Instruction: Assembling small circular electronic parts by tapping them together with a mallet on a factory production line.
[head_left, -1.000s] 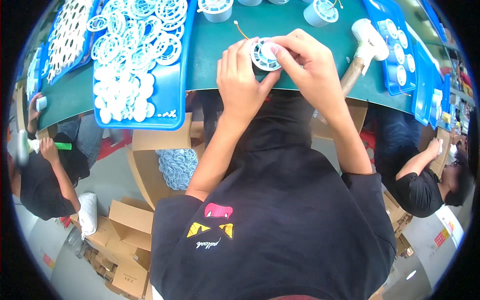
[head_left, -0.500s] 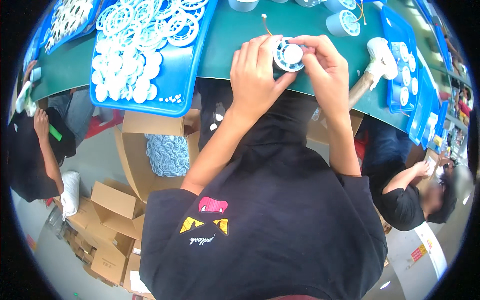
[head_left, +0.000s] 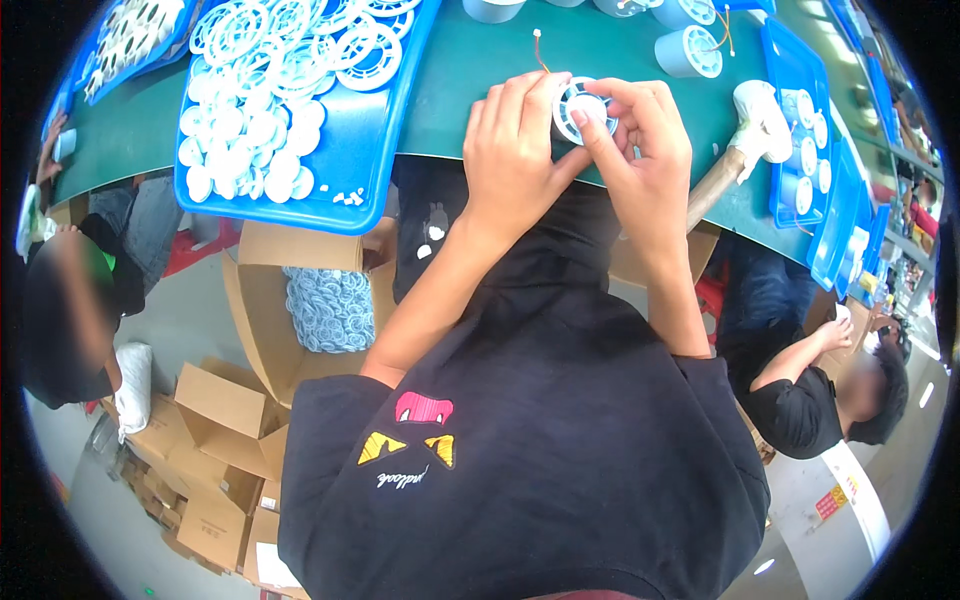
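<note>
Above the near edge of the green table, my left hand [head_left: 512, 150] grips a small round housing [head_left: 562, 120] with a slotted ring on its face. A thin wire lead [head_left: 539, 52] with a white plug sticks out behind it. My right hand [head_left: 645, 140] is closed at the housing's right side, its thumb resting on a round white disc [head_left: 585, 106] at the middle of the face. My right fingertips curl behind the thumb and are partly hidden. Left of my hands, a blue tray [head_left: 345, 170] holds slotted rings [head_left: 370, 57] and plain white discs [head_left: 230, 123].
Light-blue cups [head_left: 688, 52] with wires stand at the back. To the right lie a white-gloved hand [head_left: 760, 120] of another person and a blue tray [head_left: 783, 200] of cups. Below the table is an open carton [head_left: 255, 310] of blue rings. Co-workers sit on both sides.
My right thumb has moved onto the white disc, and the right fingers have curled in closer. The left hand keeps its grip on the housing. The view has shifted slightly.
</note>
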